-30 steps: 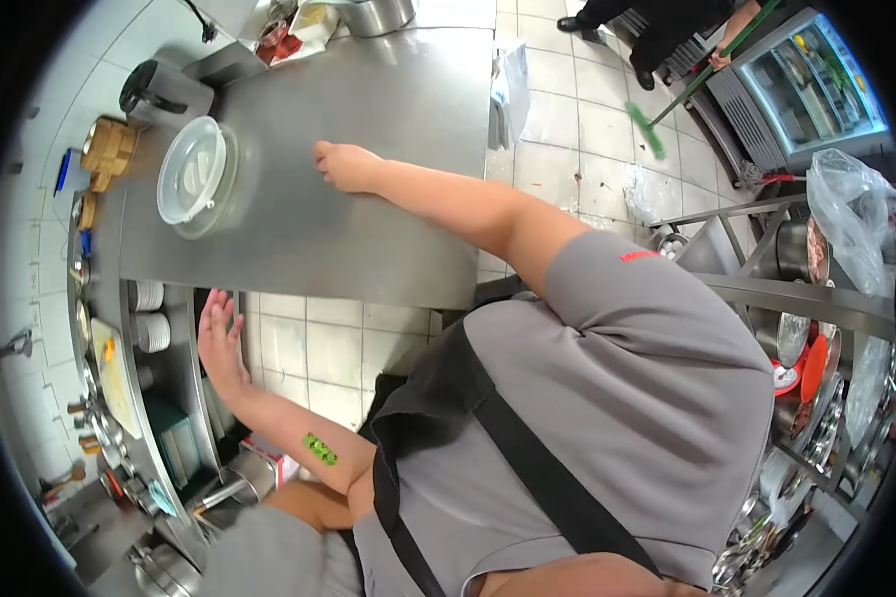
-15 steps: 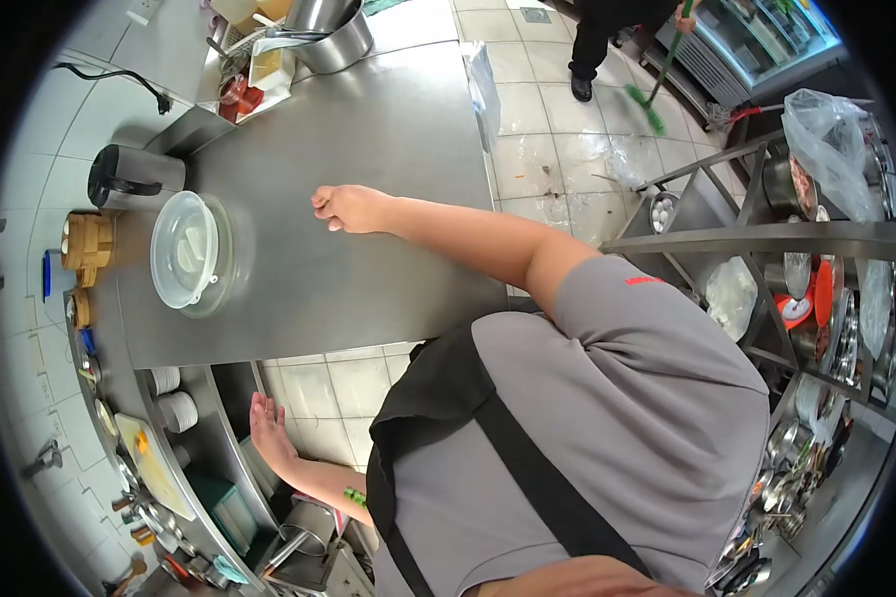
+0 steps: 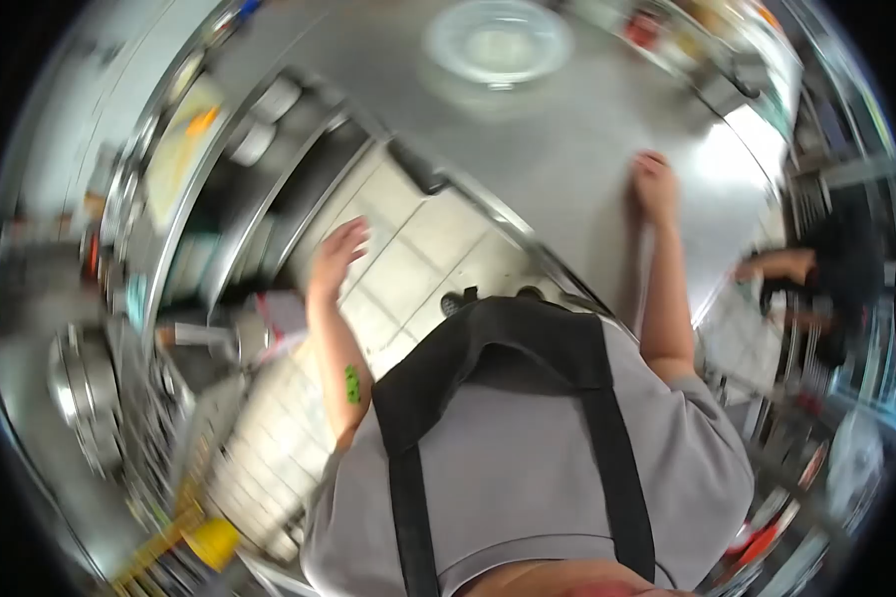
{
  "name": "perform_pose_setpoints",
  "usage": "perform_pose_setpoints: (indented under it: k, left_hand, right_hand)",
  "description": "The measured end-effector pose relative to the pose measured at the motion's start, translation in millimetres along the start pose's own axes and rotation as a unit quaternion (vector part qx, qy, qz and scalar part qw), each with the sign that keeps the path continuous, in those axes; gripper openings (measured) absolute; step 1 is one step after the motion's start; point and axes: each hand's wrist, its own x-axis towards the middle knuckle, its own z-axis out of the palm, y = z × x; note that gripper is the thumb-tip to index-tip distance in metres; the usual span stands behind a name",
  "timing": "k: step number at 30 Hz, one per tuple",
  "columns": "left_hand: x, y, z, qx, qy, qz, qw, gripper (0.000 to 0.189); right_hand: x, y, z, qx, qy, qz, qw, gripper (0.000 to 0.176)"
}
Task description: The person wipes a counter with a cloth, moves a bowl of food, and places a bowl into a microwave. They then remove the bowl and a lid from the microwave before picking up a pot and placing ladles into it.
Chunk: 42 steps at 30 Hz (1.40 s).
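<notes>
My left hand (image 3: 338,259) hangs in the air over the floor tiles, beside the shelf unit. Its fingers are loosely stretched, with nothing in them. My right hand (image 3: 654,187) is over the steel table (image 3: 567,149), fingers curled into a loose fist, and nothing shows in it. Farther back on the table stands a translucent plastic bowl (image 3: 498,45), blurred by motion, with something pale inside. It lies away from both hands.
At the left, a shelf unit (image 3: 239,234) holds stacked white dishes (image 3: 254,142). A cutting board (image 3: 177,159) with an orange item lies above it. Metal pots (image 3: 85,383) stand lower left. Another person (image 3: 831,269) is at the right, beyond the table edge.
My view has swung to the left, and the bowl now appears at the top. Both arms now point forward; my right hand remains curled over the table, my left remains open.
</notes>
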Motion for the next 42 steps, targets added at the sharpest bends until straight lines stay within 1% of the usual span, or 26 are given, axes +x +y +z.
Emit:
perform_pose_setpoints:
  k: [1,2,5,6,7,9,11,12,15,16,18,21,23,25,26,27,29,31,32,33,34,37,39,40,41,42]
  left_hand:
    - [0.3,-19.2,-14.7,-0.009,-0.008,-0.011,1.0,0.038]
    - [-6.2,-29.4,-25.6,0.014,-0.012,-0.042,0.999,0.037]
    - [-22.0,-80.2,-66.7,-0.007,-0.043,-0.072,0.996,0.04]
    - [-26.7,-85.2,-78.4,0.01,-0.027,-0.103,0.994,0.039]
    - [-28.8,-89.2,-92.2,0.026,-0.019,-0.133,0.991,0.04]
    - [-38.9,-111.6,-119.3,0.003,0.023,-0.143,0.989,0.04]
    - [-45.2,-127.8,-141.5,-0.017,0.049,-0.154,0.987,0.041]
    - [-47.3,-133.1,-154.8,-0.032,0.063,-0.153,0.986,0.041]
    - [-51.5,-147.0,-187.8,-0.062,0.093,-0.16,0.981,0.041]
    - [-51.6,-152.0,-199.5,-0.053,0.089,-0.176,0.979,0.041]
    - [-51.4,-163.7,-225.9,-0.048,0.089,-0.194,0.976,0.041]
    - [-57.2,-194.3,-260.4,-0.086,0.107,-0.21,0.968,0.042]
    - [-64.6,-227.8,-288.1,-0.138,0.151,-0.225,0.953,0.041]
    - [-81.3,-268.5,-312.4,-0.08,0.221,-0.285,0.929,0.038]
    - [-91.8,-346.4,-318.7,0.113,0.181,-0.277,0.937,0.038]
    - [-102.0,-418.8,-325.8,0.306,0.151,-0.265,0.902,0.038]
    - [-134.2,-376.2,-340.6,0.049,0.24,-0.396,0.885,0.038]
    - [-158.1,-363.7,-354.2,-0.139,0.319,-0.42,0.838,0.039]
    - [-166.2,-373.3,-368.4,-0.143,0.322,-0.422,0.835,0.039]
    - [-174.9,-390.1,-377.8,-0.156,0.351,-0.446,0.809,0.039]
    - [-180.4,-405.6,-385.2,-0.169,0.378,-0.467,0.781,0.04]
    - [-184.8,-444.2,-422.7,-0.209,0.485,-0.437,0.728,0.048]
    - [-181.8,-452.5,-462.8,-0.256,0.479,-0.405,0.735,0.044]
    - [-178.5,-463.6,-482.2,-0.258,0.498,-0.391,0.73,0.043]
    - [-175.0,-478.3,-508.2,-0.254,0.462,-0.393,0.753,0.044]
    - [-168.9,-492.6,-531.5,-0.269,0.476,-0.379,0.747,0.044]
  right_hand:
    - [8.7,7.8,8.1,-0.049,0.004,-0.003,0.999,0.026]
    - [16.4,25.9,17.5,-0.005,0.005,0.02,1.0,0.029]
    - [35.5,33.4,28.8,-0.14,-0.016,0.017,0.99,0.031]
    - [41.8,30.1,38.2,-0.191,0.011,0.017,0.981,0.03]
    - [54.0,30.6,50.5,-0.186,-0.011,0.024,0.982,0.029]
    - [28.9,-66.8,67.6,-0.188,0.097,0.012,0.977,0.027]
    - [23.3,-128.3,101.4,-0.122,0.119,-0.103,0.98,0.022]
    - [21.8,-154.6,124.2,-0.021,0.088,-0.125,0.988,0.018]
    - [25.3,-228.0,183.6,0.057,-0.007,-0.204,0.977,0.019]
    - [27.0,-249.9,202.7,0.058,-0.014,-0.211,0.976,0.019]
    - [26.9,-291.8,240.3,0.071,-0.084,-0.226,0.968,0.02]
    - [20.8,-345.1,294.7,0.078,-0.116,-0.275,0.951,0.02]
    - [16.3,-376.0,340.6,0.091,-0.153,-0.279,0.944,0.02]
    - [2.6,-414.7,382.0,0.083,-0.188,-0.296,0.933,0.019]
    - [-1.5,-426.4,412.4,0.117,-0.214,-0.302,0.922,0.018]
    - [-8.3,-441.0,447.4,0.153,-0.238,-0.307,0.908,0.017]
    - [-46.1,-489.1,506.5,0.202,-0.319,-0.267,0.886,0.015]
    - [-90.4,-530.4,572.4,0.193,-0.399,-0.346,0.827,0.014]
    - [-122.8,-556.3,598.2,0.199,-0.454,-0.35,0.795,0.014]
    - [-154.5,-587.9,609.9,0.166,-0.493,-0.421,0.743,0.013]
    - [-188.3,-601.8,640.1,0.189,-0.521,-0.454,0.698,0.012]
    - [-286.3,-636.3,718.8,0.12,-0.594,-0.491,0.626,0.02]
    - [-347.9,-643.5,774.1,0.104,-0.662,-0.45,0.59,0.027]
    - [-373.7,-641.4,790.1,0.045,-0.676,-0.439,0.59,0.029]
    - [-398.5,-649.7,812.9,-0.008,-0.684,-0.43,0.59,0.032]
    - [-422.3,-646.7,835.9,-0.02,-0.674,-0.415,0.611,0.041]
